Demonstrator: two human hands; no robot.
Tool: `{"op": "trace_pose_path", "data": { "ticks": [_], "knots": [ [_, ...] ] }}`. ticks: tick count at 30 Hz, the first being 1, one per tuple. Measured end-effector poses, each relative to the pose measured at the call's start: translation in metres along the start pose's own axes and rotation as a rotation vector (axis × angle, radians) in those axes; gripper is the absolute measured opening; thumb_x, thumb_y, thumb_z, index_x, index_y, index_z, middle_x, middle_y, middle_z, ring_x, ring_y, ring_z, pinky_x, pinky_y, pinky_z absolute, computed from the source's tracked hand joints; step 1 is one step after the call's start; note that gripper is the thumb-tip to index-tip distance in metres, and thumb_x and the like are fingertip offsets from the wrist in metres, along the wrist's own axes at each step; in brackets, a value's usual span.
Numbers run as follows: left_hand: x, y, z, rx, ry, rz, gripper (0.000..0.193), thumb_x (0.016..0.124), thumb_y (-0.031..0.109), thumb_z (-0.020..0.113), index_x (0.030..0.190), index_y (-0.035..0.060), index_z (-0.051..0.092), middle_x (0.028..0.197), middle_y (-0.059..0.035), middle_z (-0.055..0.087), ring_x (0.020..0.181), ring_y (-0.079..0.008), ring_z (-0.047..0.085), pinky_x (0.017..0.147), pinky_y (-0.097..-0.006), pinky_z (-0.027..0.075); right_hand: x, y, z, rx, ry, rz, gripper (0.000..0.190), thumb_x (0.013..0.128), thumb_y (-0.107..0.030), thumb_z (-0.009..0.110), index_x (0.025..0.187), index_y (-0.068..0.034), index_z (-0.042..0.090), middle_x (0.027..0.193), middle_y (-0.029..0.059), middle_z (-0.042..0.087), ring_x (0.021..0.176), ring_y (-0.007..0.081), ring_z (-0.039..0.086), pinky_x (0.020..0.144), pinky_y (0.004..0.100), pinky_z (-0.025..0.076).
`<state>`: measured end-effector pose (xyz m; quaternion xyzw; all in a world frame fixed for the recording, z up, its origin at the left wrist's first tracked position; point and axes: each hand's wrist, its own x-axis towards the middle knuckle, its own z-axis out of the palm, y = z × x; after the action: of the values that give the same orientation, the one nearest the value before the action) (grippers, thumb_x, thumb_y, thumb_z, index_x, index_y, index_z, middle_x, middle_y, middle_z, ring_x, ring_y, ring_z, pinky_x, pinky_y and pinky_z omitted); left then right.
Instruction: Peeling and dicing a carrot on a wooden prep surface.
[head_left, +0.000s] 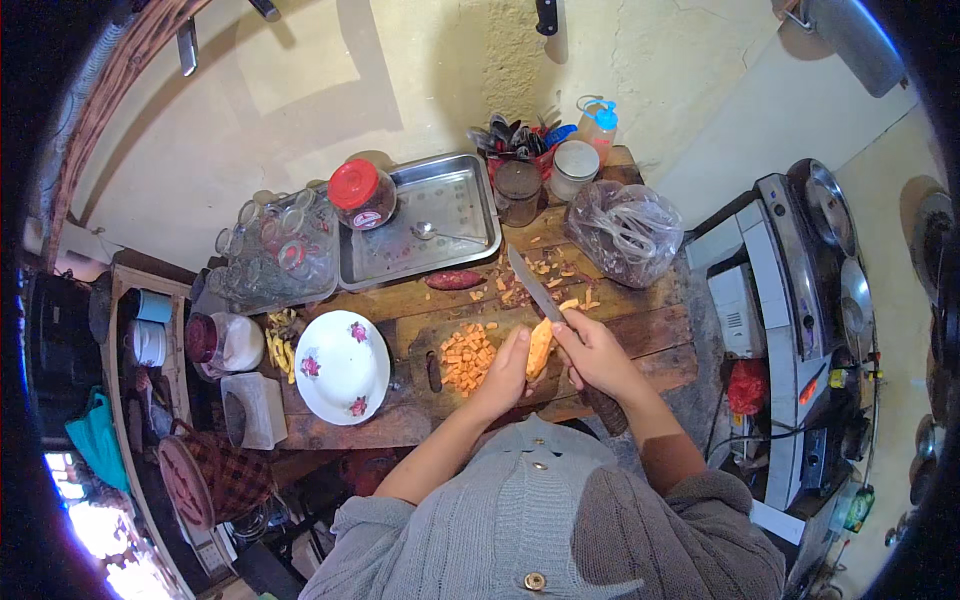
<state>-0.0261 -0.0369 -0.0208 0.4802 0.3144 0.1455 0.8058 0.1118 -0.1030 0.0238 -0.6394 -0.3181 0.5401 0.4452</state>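
My left hand (508, 375) grips a peeled orange sweet potato (538, 349) above the near part of the wooden table. In my right hand (598, 349) is a large kitchen knife (532, 283); its blade points away from me and lies against the sweet potato, while the dark handle sticks out below my palm. An orange shaving (568, 304) is at the blade by my right fingers. Left of my hands, a heap of orange cubes (466, 358) rests on a wooden cutting board (420, 341). Beyond the knife are scattered peelings (577, 274) and one unpeeled red-skinned sweet potato (454, 280).
A white floral plate (337, 382) stands left of the board, with bananas (281, 349) beside it. Farther back are a metal tray (450, 202) carrying a red-lidded jar (362, 193), upturned glasses (277, 232), and a plastic bag (622, 232). A stove (795, 247) is at right.
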Motion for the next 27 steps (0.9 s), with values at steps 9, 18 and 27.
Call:
{"op": "trace_pose_path", "data": {
  "ticks": [9, 18, 27],
  "knots": [
    [0.007, -0.005, -0.009, -0.036, -0.005, 0.008, 0.041, 0.096, 0.045, 0.023, 0.096, 0.0096, 0.044, 0.055, -0.0010, 0.042, 0.042, -0.0085, 0.035, 0.038, -0.0213, 0.029, 0.011, -0.001, -0.024, 0.236, -0.083, 0.195, 0.024, 0.094, -0.025, 0.041, 0.106, -0.005, 0.048, 0.061, 0.0013, 0.046, 0.039, 0.0082, 0.042, 0.036, 0.0208, 0.035],
    [0.006, 0.005, -0.009, 0.032, 0.085, 0.079, 0.026, 0.096, 0.033, 0.034, 0.104, 0.0085, 0.041, 0.066, -0.0024, 0.050, 0.051, -0.0076, 0.044, 0.043, -0.0207, 0.036, 0.000, -0.009, -0.018, 0.146, -0.117, 0.036, 0.059, 0.092, -0.027, 0.046, 0.140, -0.007, 0.019, 0.060, 0.0016, 0.046, 0.039, 0.0087, 0.043, 0.036, 0.0244, 0.036],
    [-0.004, 0.011, -0.020, 0.221, 0.006, 0.230, 0.033, 0.090, 0.018, 0.049, 0.118, 0.0008, 0.045, 0.092, -0.0045, 0.060, 0.091, -0.0120, 0.055, 0.076, -0.0252, 0.043, -0.021, -0.029, -0.013, -0.221, -0.187, -0.092, 0.065, 0.091, -0.019, 0.048, 0.143, -0.017, 0.008, 0.060, -0.0017, 0.042, 0.042, 0.0065, 0.038, 0.040, 0.0223, 0.036]
  ]
}}
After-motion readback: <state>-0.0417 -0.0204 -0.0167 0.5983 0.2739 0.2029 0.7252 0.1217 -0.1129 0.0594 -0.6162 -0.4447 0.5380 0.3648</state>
